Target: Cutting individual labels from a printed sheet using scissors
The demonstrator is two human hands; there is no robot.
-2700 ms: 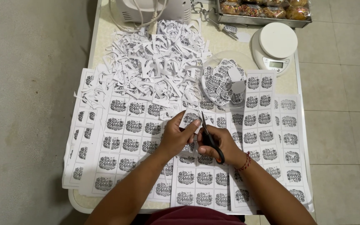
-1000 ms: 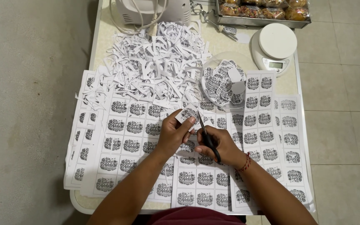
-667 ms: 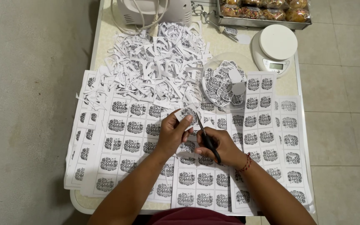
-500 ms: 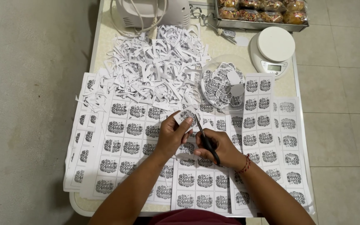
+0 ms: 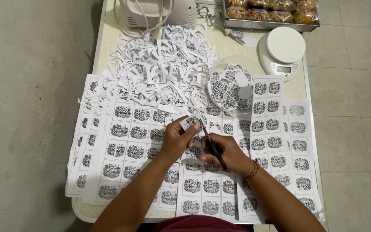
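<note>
Head view shows the right hand (image 5: 228,154) closed around black scissors (image 5: 213,146), blades angled up into a small printed label (image 5: 193,122) that the left hand (image 5: 174,141) pinches just above the printed sheets (image 5: 129,150), lifted so it can turn against the blades. Beyond that label, a clear bowl (image 5: 230,88) collects trimmed round labels, beside a heap of white offcuts (image 5: 159,71).

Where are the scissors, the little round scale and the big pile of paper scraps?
scissors (image 5: 213,148), head view, on the dark handle in the right hand.
scale (image 5: 285,45), head view, on the middle of its round white top plate.
pile of paper scraps (image 5: 162,68), head view, on the middle of the white heap.
</note>
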